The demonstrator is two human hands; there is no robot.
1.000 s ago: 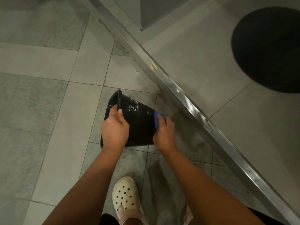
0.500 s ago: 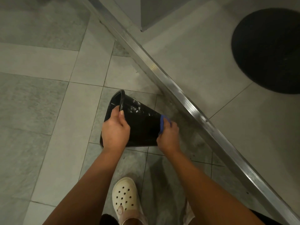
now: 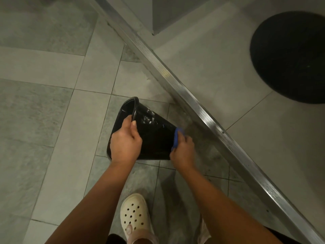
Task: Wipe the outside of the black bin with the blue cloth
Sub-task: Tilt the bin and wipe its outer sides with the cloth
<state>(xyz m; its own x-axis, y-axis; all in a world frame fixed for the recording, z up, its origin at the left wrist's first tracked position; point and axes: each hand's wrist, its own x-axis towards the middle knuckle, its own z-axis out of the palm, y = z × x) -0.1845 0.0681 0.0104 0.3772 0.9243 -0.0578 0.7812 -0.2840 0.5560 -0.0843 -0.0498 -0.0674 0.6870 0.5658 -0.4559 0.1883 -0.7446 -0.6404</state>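
From the head camera we look down at a black bin (image 3: 154,138) tipped on its side above grey floor tiles (image 3: 52,110). Our left hand (image 3: 125,143) curls its fingers over the rim. Our right hand (image 3: 182,152) presses a blue cloth (image 3: 176,139) against the bin's base end, fingers together. A cream clog (image 3: 134,214) stands below.

Right hand (image 3: 182,152) slid blue cloth (image 3: 177,138) from bin (image 3: 154,138) side to base end.

The bin (image 3: 154,138) lies tipped on the floor (image 3: 44,111) — rim leftward (base toward the metal strip (image 3: 202,106)).
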